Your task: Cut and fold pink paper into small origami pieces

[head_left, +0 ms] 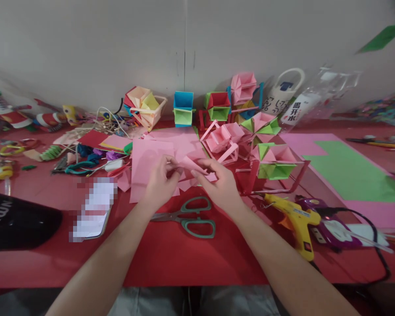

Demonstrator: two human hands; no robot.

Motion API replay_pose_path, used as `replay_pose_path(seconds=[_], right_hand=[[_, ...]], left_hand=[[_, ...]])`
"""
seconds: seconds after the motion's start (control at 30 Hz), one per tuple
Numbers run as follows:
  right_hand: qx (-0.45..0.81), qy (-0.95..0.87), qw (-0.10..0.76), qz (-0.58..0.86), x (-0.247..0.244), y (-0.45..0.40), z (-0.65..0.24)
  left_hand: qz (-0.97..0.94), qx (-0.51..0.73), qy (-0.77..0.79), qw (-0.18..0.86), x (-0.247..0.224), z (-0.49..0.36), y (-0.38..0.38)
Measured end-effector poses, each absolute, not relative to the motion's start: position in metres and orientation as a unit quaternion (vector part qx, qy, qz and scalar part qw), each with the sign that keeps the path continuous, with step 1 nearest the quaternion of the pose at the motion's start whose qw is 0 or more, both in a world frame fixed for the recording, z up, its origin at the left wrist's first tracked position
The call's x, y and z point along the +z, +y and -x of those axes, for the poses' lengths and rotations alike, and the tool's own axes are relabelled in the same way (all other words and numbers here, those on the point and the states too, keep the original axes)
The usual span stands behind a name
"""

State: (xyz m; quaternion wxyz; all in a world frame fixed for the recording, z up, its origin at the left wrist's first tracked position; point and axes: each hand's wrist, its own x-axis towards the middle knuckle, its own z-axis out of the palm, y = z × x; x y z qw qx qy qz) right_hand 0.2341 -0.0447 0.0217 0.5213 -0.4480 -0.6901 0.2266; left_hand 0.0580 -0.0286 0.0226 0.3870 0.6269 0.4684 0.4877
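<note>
Between my two hands is a folded piece of pink paper (191, 165), held just above the table. My left hand (162, 184) pinches its left end between thumb and fingers. At its right end, my right hand (220, 182) is closed on the paper, thumb on the near side. Beneath and behind the hands lie flat pink paper sheets (148, 153). A pair of scissors (187, 217) with grey-green handles rests on the red table just below my hands, its blades pointing left.
Folded paper models (220, 138) stand along the back and right. A yellow glue gun (298, 224) with a black cord lies at right, beside a purple power strip (332, 226). Left are a phone (97, 208) and a black cup (23, 221). Green paper (358, 175) lies far right.
</note>
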Motion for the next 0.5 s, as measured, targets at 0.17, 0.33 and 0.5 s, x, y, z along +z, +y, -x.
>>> replay_pose_path(seconds=[0.17,0.33,0.5], right_hand=[[0.208,-0.724,0.499,0.428,0.0224,-0.0439,-0.2336],[0.199,-0.705,0.515,0.446,0.0190,-0.0433,-0.2341],[0.195,-0.678,0.532,0.469,0.0155,-0.0420,-0.2367]], left_hand=[[-0.623,0.467,0.463,0.424,0.0248,-0.0586,-0.0296],[-0.628,0.468,0.452,0.427,0.0262,-0.0581,-0.0265],[-0.653,0.465,0.436,0.409,0.0220,-0.0547,-0.0232]])
